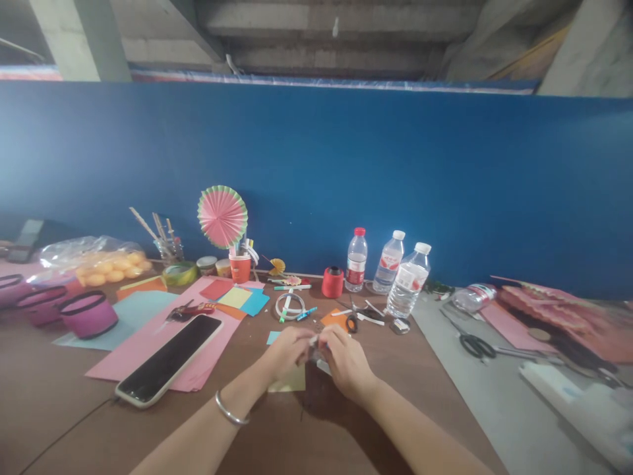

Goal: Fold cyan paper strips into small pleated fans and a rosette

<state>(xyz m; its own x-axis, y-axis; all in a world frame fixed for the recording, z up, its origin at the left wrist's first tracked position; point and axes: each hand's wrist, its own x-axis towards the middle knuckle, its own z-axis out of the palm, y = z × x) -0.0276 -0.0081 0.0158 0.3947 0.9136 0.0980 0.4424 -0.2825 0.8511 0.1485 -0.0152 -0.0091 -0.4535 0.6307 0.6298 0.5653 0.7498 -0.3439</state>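
Left hand (288,348) and right hand (347,359) pinch a small pale item (315,349) near yellow paper (291,380)

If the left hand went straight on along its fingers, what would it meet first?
Probably the small pale item, blurred here, then the right hand just beyond; exact depth is unclear.

The left forearm (202,432) and right forearm (413,429) angle inward, the left hand (287,349) and right hand (347,363) close together, fingers (334,338) bent; their exact grip is too blurred to tell.
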